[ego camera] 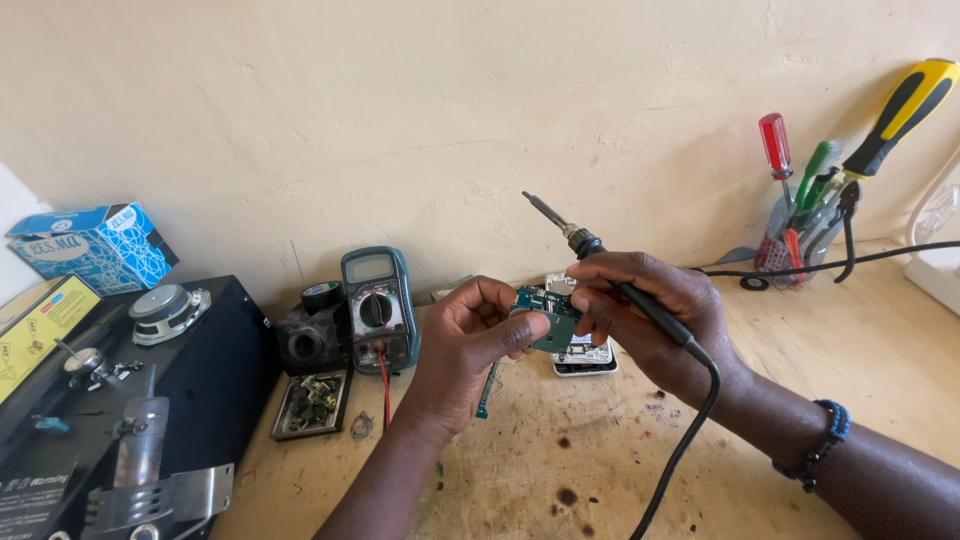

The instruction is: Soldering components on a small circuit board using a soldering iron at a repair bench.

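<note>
I have the small green circuit board (549, 318) pinched in my left hand (470, 345) above the bench (600, 470). My right hand (650, 315) grips the soldering iron (600, 262), tip up, fingers also touching the board. Next, I judge, the tip must come down precisely.

Both forearms are bare, with no sleeves in view. The left hand (470, 345) wears nothing. Behind the right hand (650, 315), a dark blue beaded bracelet (828, 440) circles the wrist.
</note>
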